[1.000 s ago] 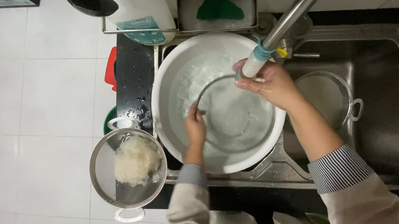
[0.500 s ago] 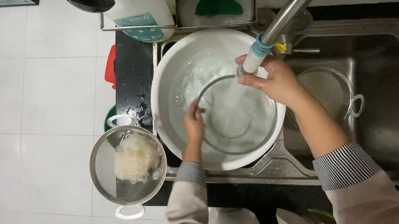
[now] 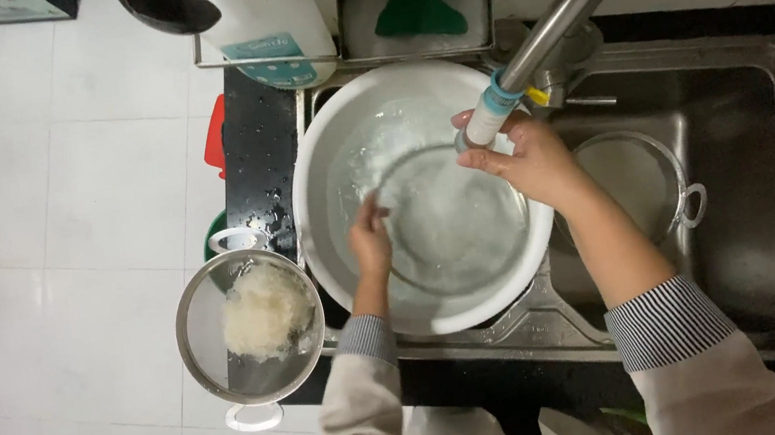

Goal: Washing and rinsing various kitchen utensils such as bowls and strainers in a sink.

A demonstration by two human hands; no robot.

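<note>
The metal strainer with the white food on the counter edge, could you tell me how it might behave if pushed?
The strainer seems to overhang the dark counter above the floor, so a push might tip it. Its thin metal looks stiff and light. The wet-looking white food sits off-centre and may shift.

Glass bowl (image 3: 454, 223) in basin (image 3: 318, 156), strainer (image 3: 249, 326) left, pot (image 3: 640, 182) right

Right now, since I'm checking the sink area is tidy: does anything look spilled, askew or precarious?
The metal strainer holding white food sits at the counter's front corner, overhanging the floor. Water drops lie on the dark counter. Both hands, left and right, hold a round strainer in the white basin.
</note>
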